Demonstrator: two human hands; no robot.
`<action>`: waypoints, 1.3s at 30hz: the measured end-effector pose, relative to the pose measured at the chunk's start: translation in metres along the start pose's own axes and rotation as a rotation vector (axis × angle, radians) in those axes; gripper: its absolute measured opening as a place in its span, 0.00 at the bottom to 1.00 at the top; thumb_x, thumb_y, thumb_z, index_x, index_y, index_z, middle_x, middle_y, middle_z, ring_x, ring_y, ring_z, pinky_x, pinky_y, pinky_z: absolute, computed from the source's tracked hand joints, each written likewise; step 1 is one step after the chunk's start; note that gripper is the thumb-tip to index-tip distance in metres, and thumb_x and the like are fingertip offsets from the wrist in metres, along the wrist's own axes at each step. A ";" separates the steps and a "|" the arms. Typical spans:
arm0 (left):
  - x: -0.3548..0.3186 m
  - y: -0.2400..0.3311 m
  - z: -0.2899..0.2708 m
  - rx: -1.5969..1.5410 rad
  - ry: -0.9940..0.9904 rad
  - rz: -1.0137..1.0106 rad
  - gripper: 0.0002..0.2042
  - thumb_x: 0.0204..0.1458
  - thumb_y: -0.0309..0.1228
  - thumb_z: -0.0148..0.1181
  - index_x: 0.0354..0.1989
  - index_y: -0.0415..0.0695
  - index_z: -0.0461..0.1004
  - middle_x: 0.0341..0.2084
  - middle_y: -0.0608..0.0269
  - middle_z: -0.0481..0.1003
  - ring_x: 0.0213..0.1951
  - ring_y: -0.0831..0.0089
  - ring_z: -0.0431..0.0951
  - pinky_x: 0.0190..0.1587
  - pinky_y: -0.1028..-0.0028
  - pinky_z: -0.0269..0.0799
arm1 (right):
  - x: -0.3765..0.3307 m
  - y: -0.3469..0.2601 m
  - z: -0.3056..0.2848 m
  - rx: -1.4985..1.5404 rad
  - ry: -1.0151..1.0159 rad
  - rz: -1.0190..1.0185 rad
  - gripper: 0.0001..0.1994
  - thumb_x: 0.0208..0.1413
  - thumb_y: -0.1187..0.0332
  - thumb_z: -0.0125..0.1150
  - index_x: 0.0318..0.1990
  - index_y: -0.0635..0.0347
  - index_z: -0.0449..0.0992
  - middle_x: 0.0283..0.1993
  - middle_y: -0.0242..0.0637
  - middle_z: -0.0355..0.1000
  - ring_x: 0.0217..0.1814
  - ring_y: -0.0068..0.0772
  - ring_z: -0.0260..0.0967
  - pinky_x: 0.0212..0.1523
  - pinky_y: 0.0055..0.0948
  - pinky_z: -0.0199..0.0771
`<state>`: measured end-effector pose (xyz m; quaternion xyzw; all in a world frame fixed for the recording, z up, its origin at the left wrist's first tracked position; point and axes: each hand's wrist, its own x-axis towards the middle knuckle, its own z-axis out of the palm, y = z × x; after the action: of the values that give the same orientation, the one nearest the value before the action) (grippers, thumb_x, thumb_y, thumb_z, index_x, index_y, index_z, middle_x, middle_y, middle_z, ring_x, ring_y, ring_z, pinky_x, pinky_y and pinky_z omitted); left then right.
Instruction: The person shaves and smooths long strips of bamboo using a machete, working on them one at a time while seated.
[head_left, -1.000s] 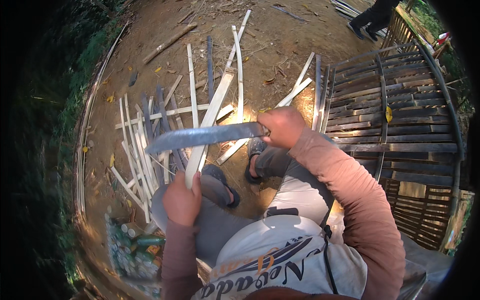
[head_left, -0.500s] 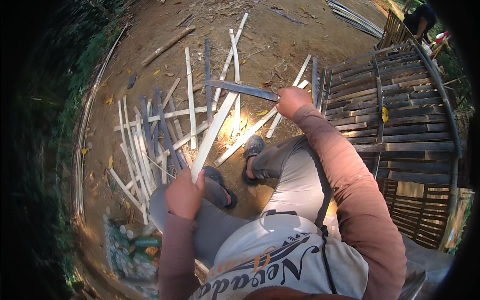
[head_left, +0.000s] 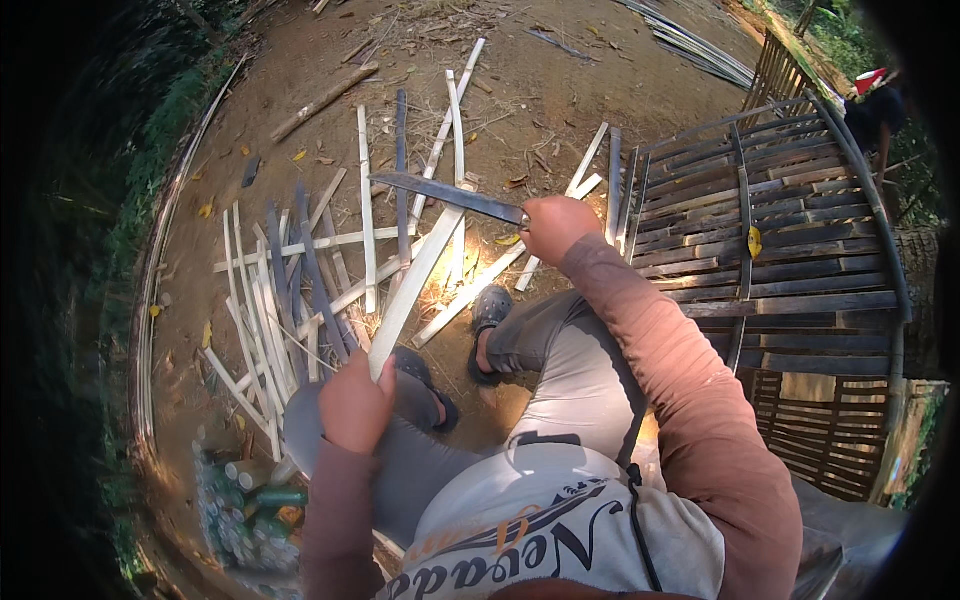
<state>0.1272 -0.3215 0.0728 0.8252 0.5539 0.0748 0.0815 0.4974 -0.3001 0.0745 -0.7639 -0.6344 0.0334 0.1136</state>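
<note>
My left hand [head_left: 355, 408] is closed round the near end of a pale split bamboo strip [head_left: 415, 285], which slants away from me to the right. In my right hand [head_left: 562, 232] is the handle of a machete [head_left: 450, 193], its long dark blade pointing left. The blade lies across the strip near its far end; whether it cuts in or only touches, I cannot tell. The fingers hide most of the handle.
Several pale and dark bamboo strips [head_left: 270, 310] lie heaped on the dirt ground to the left. A slatted bamboo frame [head_left: 770, 240] stands at the right. Plastic bottles [head_left: 250, 520] are at the lower left. A person [head_left: 878, 115] is at the far right.
The whole view has shifted slightly. Both hands keep their holds, and the machete stays across the strip near its far end.
</note>
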 end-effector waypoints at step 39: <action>-0.005 0.000 -0.009 0.008 -0.030 0.010 0.18 0.59 0.47 0.63 0.32 0.42 0.73 0.23 0.47 0.77 0.28 0.45 0.79 0.31 0.52 0.74 | 0.008 0.131 0.042 -0.043 -0.181 0.583 0.17 0.58 0.55 0.62 0.46 0.57 0.84 0.48 0.52 0.80 0.51 0.55 0.78 0.54 0.47 0.78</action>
<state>0.1236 -0.3256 0.0813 0.8292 0.5490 0.0605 0.0859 0.6165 -0.3094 0.0063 -0.9099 -0.3966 0.1189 0.0261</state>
